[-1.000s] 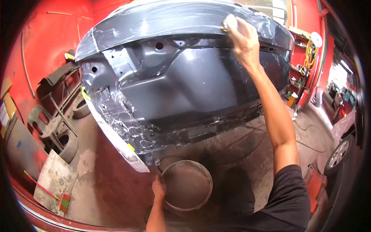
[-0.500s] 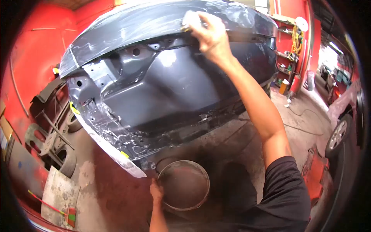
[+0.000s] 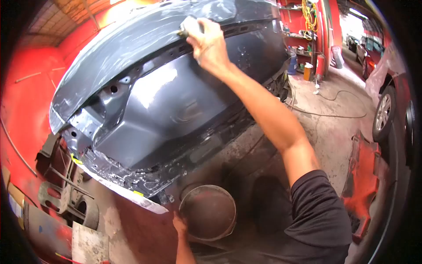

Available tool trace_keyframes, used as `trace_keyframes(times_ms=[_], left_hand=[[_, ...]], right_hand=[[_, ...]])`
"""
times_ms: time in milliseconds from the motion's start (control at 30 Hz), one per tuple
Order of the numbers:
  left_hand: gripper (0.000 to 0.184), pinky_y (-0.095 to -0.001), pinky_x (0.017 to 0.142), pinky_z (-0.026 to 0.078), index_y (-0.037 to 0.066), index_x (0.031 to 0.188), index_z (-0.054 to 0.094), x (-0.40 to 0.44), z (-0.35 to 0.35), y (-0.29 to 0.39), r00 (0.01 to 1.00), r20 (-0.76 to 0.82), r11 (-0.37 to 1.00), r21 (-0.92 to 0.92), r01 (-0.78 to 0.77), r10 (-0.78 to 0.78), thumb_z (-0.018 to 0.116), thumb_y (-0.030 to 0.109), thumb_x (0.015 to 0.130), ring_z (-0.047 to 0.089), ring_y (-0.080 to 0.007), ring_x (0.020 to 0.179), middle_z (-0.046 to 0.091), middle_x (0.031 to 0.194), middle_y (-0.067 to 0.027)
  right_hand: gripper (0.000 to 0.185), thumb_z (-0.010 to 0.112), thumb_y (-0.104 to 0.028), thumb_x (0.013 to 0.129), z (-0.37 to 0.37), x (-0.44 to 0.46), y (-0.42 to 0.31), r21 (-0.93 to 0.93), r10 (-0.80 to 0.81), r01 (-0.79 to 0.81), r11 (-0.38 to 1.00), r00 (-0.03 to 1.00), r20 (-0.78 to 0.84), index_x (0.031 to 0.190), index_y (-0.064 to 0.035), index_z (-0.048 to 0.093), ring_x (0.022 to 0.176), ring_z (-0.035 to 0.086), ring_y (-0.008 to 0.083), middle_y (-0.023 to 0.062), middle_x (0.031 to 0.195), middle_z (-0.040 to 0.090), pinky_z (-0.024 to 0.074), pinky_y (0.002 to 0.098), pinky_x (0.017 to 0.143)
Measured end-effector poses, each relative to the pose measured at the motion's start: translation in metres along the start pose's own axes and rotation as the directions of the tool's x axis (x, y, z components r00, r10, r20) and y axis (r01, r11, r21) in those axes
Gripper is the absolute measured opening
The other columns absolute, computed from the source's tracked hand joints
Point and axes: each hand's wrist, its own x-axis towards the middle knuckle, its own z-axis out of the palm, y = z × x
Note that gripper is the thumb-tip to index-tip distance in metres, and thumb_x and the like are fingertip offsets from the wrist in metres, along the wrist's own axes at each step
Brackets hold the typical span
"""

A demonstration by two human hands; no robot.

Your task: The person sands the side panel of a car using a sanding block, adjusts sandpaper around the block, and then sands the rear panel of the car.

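The dark grey car body panel [image 3: 176, 103] fills the upper middle of the head view, with milky wet streaks across its upper lid [image 3: 118, 55]. My right hand [image 3: 210, 46] is closed around a small pale pad [image 3: 190, 26] with a dark yellowish edge. The pad lies against the lid just above its lower lip. Low in the view, my left hand [image 3: 179, 224] grips the left rim of a round bucket [image 3: 208, 186]. Its fingers are partly hidden, and the dark inside of the bucket makes its contents hard to see.
White masking with yellow tape [image 3: 138, 193] runs along the panel's lower left edge. Old car parts and a tyre [image 3: 90, 213] lie at left. A hose [image 3: 334, 115] crosses the floor at right, near a red car part [image 3: 362, 185] and a parked car's wheel [image 3: 384, 113].
My right hand has slid the pad left along the lid. The view has shifted, so the panel appears further left and lower. My left hand stays at the bucket rim.
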Motion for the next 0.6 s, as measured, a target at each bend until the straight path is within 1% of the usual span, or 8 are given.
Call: trace_keyframes(times_ms=[33, 100, 167, 267, 300, 367, 433, 600], left_hand=[[0.035, -0.0597, 0.078, 0.054, -0.001, 0.119, 0.067, 0.000, -0.002, 0.005, 0.994, 0.043, 0.992, -0.079, 0.103, -0.100, 0.061, 0.030, 0.105, 0.071, -0.0538, 0.091, 0.075, 0.091, -0.0281], [0.041, -0.0600, 0.075, 0.054, -0.001, 0.119, 0.068, 0.001, -0.004, 0.002, 0.992, 0.038, 0.993, -0.019, 0.118, -0.118, 0.058, 0.038, 0.108, 0.071, -0.0536, 0.087, 0.075, 0.088, -0.0277], [0.048, -0.0600, 0.072, 0.054, 0.000, 0.118, 0.068, 0.010, 0.011, -0.037, 0.997, -0.043, 0.966, 0.253, -0.057, 0.070, 0.054, 0.045, 0.110, 0.071, -0.0530, 0.083, 0.075, 0.086, -0.0275], [0.050, -0.0610, 0.072, 0.054, 0.000, 0.119, 0.068, 0.022, 0.015, -0.064, 0.985, 0.029, 0.982, -0.076, 0.174, -0.173, 0.051, 0.046, 0.110, 0.072, -0.0527, 0.084, 0.075, 0.088, -0.0283], [0.050, -0.0611, 0.074, 0.054, 0.001, 0.120, 0.068, 0.019, 0.009, -0.049, 0.995, 0.004, 0.993, 0.069, 0.096, -0.096, 0.050, 0.047, 0.110, 0.072, -0.0527, 0.086, 0.075, 0.090, -0.0287], [0.051, -0.0611, 0.078, 0.055, 0.002, 0.121, 0.069, 0.005, 0.003, -0.019, 0.998, -0.013, 0.935, 0.350, -0.050, 0.059, 0.049, 0.047, 0.110, 0.073, -0.0527, 0.090, 0.076, 0.092, -0.0294], [0.049, -0.0617, 0.080, 0.055, 0.003, 0.123, 0.068, 0.001, -0.002, 0.000, 1.000, 0.010, 0.936, 0.351, -0.029, 0.027, 0.050, 0.046, 0.110, 0.073, -0.0529, 0.093, 0.076, 0.094, -0.0300], [0.050, -0.0629, 0.082, 0.054, 0.005, 0.122, 0.067, 0.005, -0.002, 0.007, 0.999, 0.043, 0.895, 0.445, -0.004, -0.017, 0.046, 0.048, 0.110, 0.072, -0.0545, 0.093, 0.076, 0.098, -0.0298]], right_hand=[[0.045, 0.085, -0.012, 0.084, -0.005, -0.006, -0.007, -0.019, 0.026, -0.025, 1.000, 0.999, 0.040, 0.128, -0.0142, 0.075, 0.112, 0.065, 0.0443, 0.0239, 0.122, 0.068, 0.0559, 0.0541, 0.096], [0.043, 0.085, -0.013, 0.084, -0.018, -0.012, -0.031, 0.162, 0.035, -0.051, 0.986, 0.995, 0.096, 0.125, -0.0117, 0.074, 0.112, 0.065, 0.0436, 0.0232, 0.123, 0.067, 0.0557, 0.0543, 0.095], [0.041, 0.084, -0.012, 0.083, -0.029, -0.017, -0.052, 0.248, -0.078, 0.052, 0.967, 0.992, 0.097, 0.122, -0.0081, 0.074, 0.112, 0.065, 0.0432, 0.0218, 0.124, 0.067, 0.0543, 0.0538, 0.096], [0.035, 0.078, -0.014, 0.085, -0.031, -0.033, -0.049, 0.285, -0.110, 0.093, 0.954, 0.993, 0.045, 0.120, -0.0097, 0.075, 0.118, 0.062, 0.0389, 0.0185, 0.129, 0.064, 0.0490, 0.0508, 0.099], [0.032, 0.074, -0.017, 0.087, -0.030, -0.039, -0.042, 0.285, -0.097, 0.085, 0.955, 0.995, 0.025, 0.118, -0.0122, 0.076, 0.118, 0.061, 0.0368, 0.0178, 0.128, 0.063, 0.0484, 0.0496, 0.097], [0.033, 0.076, -0.016, 0.088, -0.038, -0.049, -0.020, 0.259, 0.015, -0.033, 0.965, 0.997, 0.069, 0.120, -0.0124, 0.076, 0.118, 0.061, 0.0377, 0.0181, 0.129, 0.063, 0.0485, 0.0502, 0.098], [0.036, 0.078, -0.015, 0.090, -0.050, -0.058, 0.011, 0.220, 0.135, -0.163, 0.962, 0.981, 0.138, 0.126, -0.0124, 0.075, 0.118, 0.061, 0.0390, 0.0188, 0.131, 0.063, 0.0490, 0.0508, 0.098], [0.048, 0.076, -0.015, 0.094, -0.065, -0.067, 0.074, 0.216, 0.300, -0.307, 0.927, 0.952, 0.068, 0.141, -0.0106, 0.069, 0.120, 0.061, 0.0405, 0.0195, 0.136, 0.064, 0.0498, 0.0503, 0.104]])
